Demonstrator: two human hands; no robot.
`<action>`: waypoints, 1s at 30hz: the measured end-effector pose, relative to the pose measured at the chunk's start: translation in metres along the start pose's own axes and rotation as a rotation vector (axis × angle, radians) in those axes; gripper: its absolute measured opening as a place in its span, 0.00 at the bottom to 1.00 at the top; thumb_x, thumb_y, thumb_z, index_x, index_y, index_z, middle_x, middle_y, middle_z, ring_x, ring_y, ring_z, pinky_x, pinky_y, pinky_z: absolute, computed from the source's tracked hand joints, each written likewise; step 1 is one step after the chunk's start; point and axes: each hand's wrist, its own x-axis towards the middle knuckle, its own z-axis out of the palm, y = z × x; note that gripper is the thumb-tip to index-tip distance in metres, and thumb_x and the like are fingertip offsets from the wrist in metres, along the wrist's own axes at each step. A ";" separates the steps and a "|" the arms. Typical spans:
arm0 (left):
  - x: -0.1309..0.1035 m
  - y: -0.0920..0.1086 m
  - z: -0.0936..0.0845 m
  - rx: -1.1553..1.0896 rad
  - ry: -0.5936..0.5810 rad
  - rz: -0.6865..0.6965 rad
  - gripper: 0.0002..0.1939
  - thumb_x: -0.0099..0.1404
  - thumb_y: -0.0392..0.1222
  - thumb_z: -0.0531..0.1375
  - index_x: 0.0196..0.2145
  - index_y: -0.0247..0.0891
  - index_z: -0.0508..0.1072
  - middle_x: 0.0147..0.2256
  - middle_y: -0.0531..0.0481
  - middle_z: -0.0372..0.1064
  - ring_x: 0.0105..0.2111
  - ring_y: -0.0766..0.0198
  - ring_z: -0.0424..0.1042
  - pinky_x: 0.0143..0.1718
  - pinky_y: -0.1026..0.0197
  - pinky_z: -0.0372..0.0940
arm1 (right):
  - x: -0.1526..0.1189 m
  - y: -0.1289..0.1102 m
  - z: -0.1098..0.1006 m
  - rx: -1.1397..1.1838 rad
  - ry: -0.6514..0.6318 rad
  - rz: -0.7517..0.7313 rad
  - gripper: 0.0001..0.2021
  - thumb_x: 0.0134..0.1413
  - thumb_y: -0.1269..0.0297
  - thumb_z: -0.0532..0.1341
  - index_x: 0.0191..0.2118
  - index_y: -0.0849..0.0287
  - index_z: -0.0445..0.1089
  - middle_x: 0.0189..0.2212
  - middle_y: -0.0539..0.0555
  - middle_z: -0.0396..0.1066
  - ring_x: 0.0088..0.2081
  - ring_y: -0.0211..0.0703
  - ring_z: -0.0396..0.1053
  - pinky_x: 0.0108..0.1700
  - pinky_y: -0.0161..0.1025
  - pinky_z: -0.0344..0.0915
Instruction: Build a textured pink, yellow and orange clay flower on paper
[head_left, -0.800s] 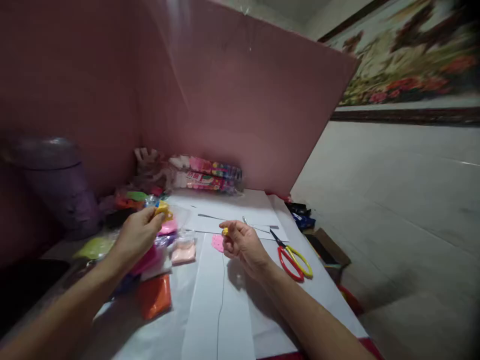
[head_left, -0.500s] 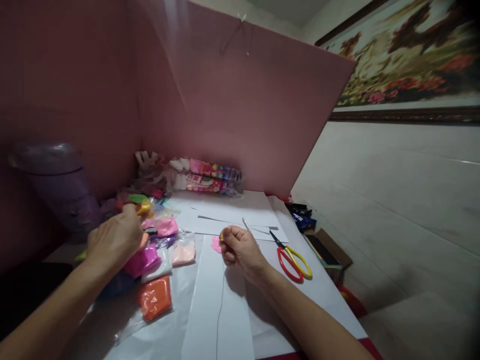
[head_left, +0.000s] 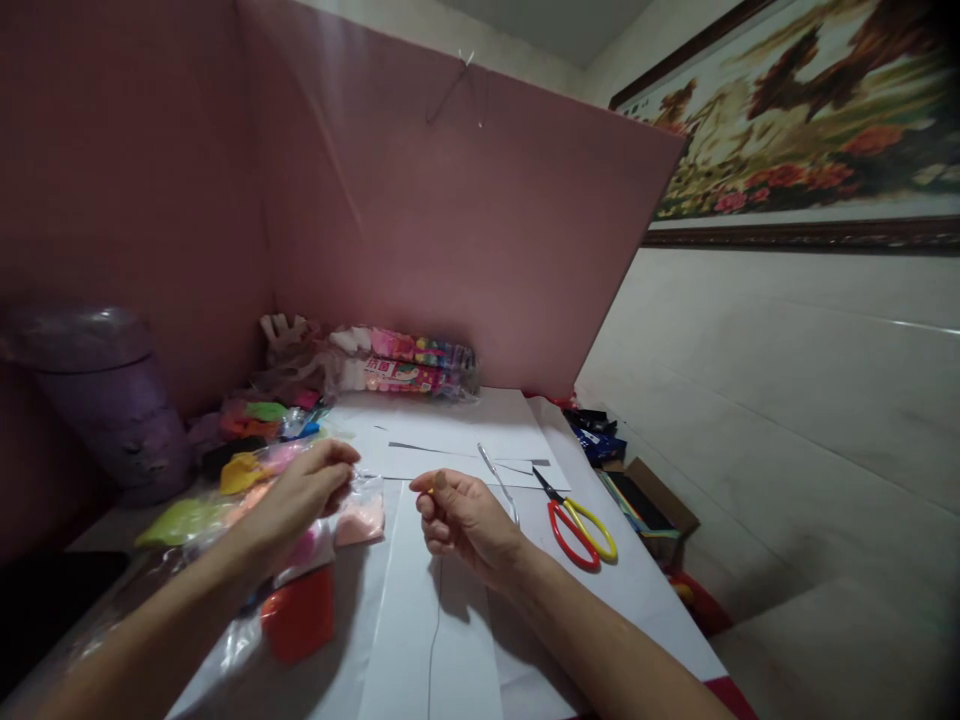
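White-covered desk point(head_left: 652, 610), long paper strip point(head_left: 397, 640), coloured packets point(head_left: 300, 615)
The left hand point(head_left: 311, 490) is over the packets, fingers loosely curled, its contents unclear; the right hand point(head_left: 469, 525), above the strip, pinches a small yellow lump point(head_left: 430, 491).

Well to our left stands a purple bottle point(head_left: 112, 420), just in front of the pink panel point(head_left: 450, 220) that rises behind the table point(head_left: 645, 590). Toward the table's right side we have scissors point(head_left: 568, 503), one handle red, one yellow, blades toward the panel. Beyond the right edge we see a blue pack point(head_left: 600, 444) and a brown box point(head_left: 670, 497). On the pale wall point(head_left: 787, 380) hangs a framed picture point(head_left: 810, 130) of horses and flowers.
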 end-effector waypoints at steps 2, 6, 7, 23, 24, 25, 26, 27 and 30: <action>-0.006 -0.007 0.018 -0.104 -0.143 -0.101 0.13 0.46 0.44 0.62 0.28 0.36 0.67 0.19 0.57 0.64 0.15 0.71 0.58 0.17 0.67 0.48 | 0.000 0.002 -0.001 0.028 -0.021 -0.010 0.18 0.50 0.53 0.66 0.37 0.65 0.70 0.24 0.47 0.61 0.20 0.26 0.54 0.20 0.27 0.49; -0.019 -0.016 0.034 -0.203 -0.205 -0.102 0.16 0.51 0.52 0.63 0.30 0.37 0.67 0.18 0.56 0.67 0.13 0.71 0.58 0.16 0.68 0.50 | 0.001 0.004 0.001 -0.007 -0.010 -0.061 0.18 0.50 0.55 0.66 0.41 0.65 0.70 0.27 0.49 0.64 0.23 0.29 0.61 0.22 0.28 0.56; -0.022 -0.017 0.034 -0.183 -0.201 -0.104 0.16 0.52 0.52 0.63 0.27 0.36 0.67 0.17 0.56 0.66 0.13 0.73 0.57 0.15 0.69 0.49 | 0.001 0.006 0.002 -0.063 0.015 -0.095 0.19 0.48 0.56 0.67 0.42 0.64 0.69 0.27 0.49 0.65 0.23 0.30 0.63 0.22 0.29 0.57; -0.033 -0.013 0.030 -0.106 -0.215 -0.024 0.13 0.49 0.46 0.66 0.30 0.35 0.74 0.16 0.56 0.65 0.15 0.70 0.59 0.13 0.69 0.51 | -0.006 0.020 0.012 -0.478 0.077 -0.329 0.06 0.52 0.66 0.63 0.34 0.60 0.66 0.24 0.48 0.68 0.24 0.35 0.68 0.25 0.33 0.65; -0.032 -0.012 0.029 -0.100 -0.230 -0.025 0.14 0.49 0.46 0.66 0.31 0.35 0.75 0.17 0.56 0.65 0.14 0.71 0.58 0.13 0.70 0.51 | -0.007 0.020 0.013 -0.479 0.062 -0.334 0.05 0.52 0.67 0.63 0.34 0.60 0.65 0.25 0.48 0.68 0.25 0.36 0.68 0.26 0.34 0.66; -0.032 -0.012 0.029 -0.090 -0.250 -0.023 0.14 0.50 0.47 0.65 0.32 0.35 0.75 0.18 0.56 0.66 0.15 0.71 0.58 0.14 0.70 0.51 | -0.008 0.021 0.013 -0.476 0.045 -0.341 0.06 0.53 0.67 0.63 0.34 0.60 0.65 0.26 0.49 0.69 0.27 0.36 0.69 0.28 0.35 0.67; -0.031 -0.012 0.028 -0.075 -0.271 -0.018 0.14 0.51 0.48 0.65 0.32 0.35 0.75 0.18 0.55 0.66 0.15 0.71 0.58 0.14 0.70 0.51 | -0.009 0.021 0.013 -0.468 0.034 -0.350 0.06 0.53 0.67 0.63 0.36 0.59 0.64 0.27 0.49 0.70 0.28 0.37 0.70 0.29 0.35 0.68; -0.031 -0.011 0.028 -0.060 -0.286 -0.013 0.13 0.52 0.48 0.64 0.30 0.35 0.76 0.18 0.54 0.67 0.16 0.71 0.59 0.14 0.70 0.52 | -0.009 0.020 0.014 -0.458 0.036 -0.359 0.08 0.53 0.67 0.63 0.37 0.59 0.64 0.28 0.49 0.70 0.29 0.38 0.71 0.29 0.36 0.69; -0.031 -0.011 0.027 -0.047 -0.242 -0.004 0.11 0.52 0.47 0.63 0.23 0.35 0.73 0.16 0.54 0.65 0.16 0.69 0.61 0.14 0.69 0.54 | -0.009 0.019 0.014 -0.437 0.106 -0.357 0.10 0.54 0.64 0.62 0.41 0.59 0.63 0.27 0.49 0.70 0.26 0.39 0.72 0.24 0.34 0.69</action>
